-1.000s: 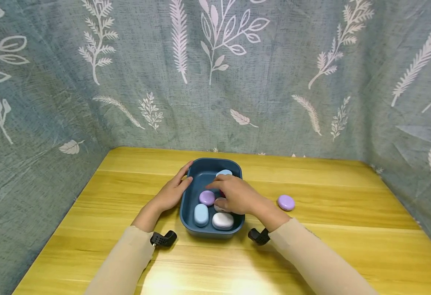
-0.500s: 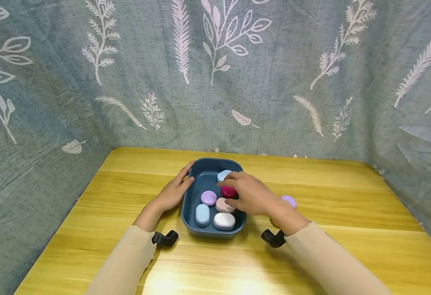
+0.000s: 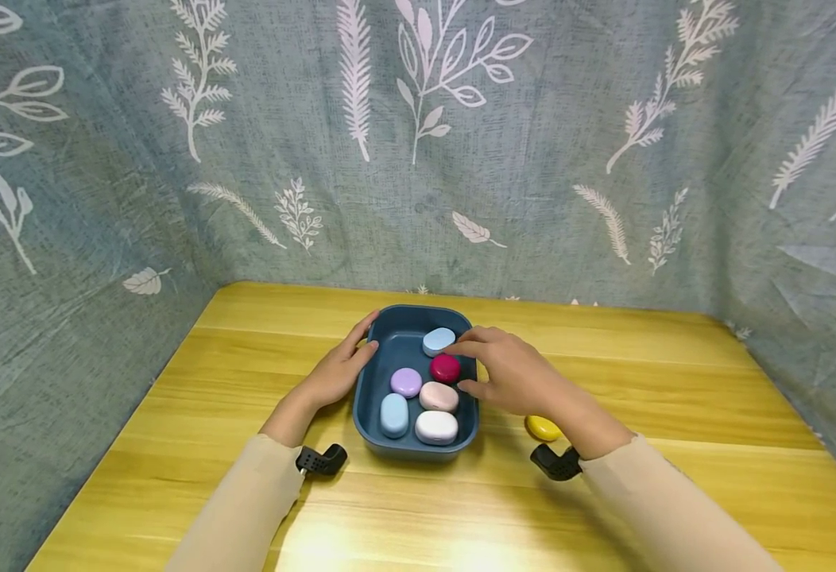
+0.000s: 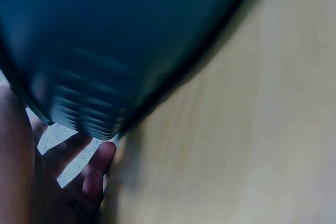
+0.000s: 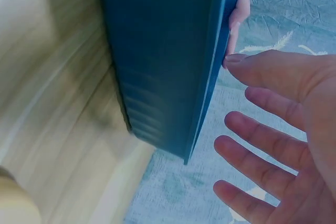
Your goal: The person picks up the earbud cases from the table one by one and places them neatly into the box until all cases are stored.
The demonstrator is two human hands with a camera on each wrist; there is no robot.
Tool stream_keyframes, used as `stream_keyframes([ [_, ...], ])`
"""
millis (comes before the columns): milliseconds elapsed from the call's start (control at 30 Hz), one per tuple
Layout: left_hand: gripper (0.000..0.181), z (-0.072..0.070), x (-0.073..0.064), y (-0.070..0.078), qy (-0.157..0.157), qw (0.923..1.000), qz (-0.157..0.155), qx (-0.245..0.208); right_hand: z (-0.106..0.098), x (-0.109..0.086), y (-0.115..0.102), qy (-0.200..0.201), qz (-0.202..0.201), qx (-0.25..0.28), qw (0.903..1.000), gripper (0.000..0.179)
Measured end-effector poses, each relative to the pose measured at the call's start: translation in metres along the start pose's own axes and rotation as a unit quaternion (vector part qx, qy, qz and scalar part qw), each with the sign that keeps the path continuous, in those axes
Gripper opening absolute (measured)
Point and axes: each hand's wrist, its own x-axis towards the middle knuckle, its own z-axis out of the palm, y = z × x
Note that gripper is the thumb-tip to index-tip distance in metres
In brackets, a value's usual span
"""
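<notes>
A dark blue plastic bin (image 3: 382,446) stands on the table. In the head view my left hand (image 3: 332,373) rests along its left side, fingers fairly straight and thumb at the rim. My right hand (image 3: 514,369) hovers at the right rim, fingers spread and nothing in them. Inside the bin lie small rounded pieces: a light blue one (image 3: 439,342) at the back, a crimson one (image 3: 445,368), a purple one (image 3: 407,382), a pale pink one (image 3: 439,396), an upright-lying blue oval (image 3: 394,415) and a white one (image 3: 436,427).
A yellow rounded piece (image 3: 543,428) lies on the wooden table (image 3: 647,381), partly under my right forearm in the head view. A patterned grey-green curtain (image 3: 389,199) hangs behind and at both sides of the table.
My right hand has moved right, from over the pieces to the bin's right rim, uncovering the crimson and pink ones. Its forearm now hides the purple piece on the table. The left hand stays put.
</notes>
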Motion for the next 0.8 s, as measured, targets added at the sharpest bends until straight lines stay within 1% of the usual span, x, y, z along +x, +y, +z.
stream_keyframes([
  [200, 0.054, -0.001, 0.000, 0.001, 0.003, 1.0000, 0.000, 0.003, -0.005, -0.007, 0.006, 0.008, 0.006, -0.010, 0.9999, 0.046],
  [400, 0.053, 0.000, 0.001, -0.001, 0.006, 1.0000, 0.004, 0.000, -0.008, -0.015, 0.013, 0.013, 0.004, -0.015, 0.9998, 0.048],
  [600, 0.053, -0.001, -0.001, 0.001, 0.006, 1.0000, 0.004, 0.005, -0.011, -0.022, 0.017, 0.008, 0.015, -0.016, 0.9997, 0.049],
  [733, 0.054, -0.001, 0.001, -0.002, 0.004, 0.9999, 0.009, 0.003, -0.014, -0.028, 0.018, 0.004, 0.025, -0.009, 0.9996, 0.050],
  [800, 0.053, 0.000, 0.005, -0.008, 0.007, 0.9999, 0.010, -0.001, -0.015, -0.031, 0.020, 0.003, 0.029, -0.011, 0.9995, 0.051],
])
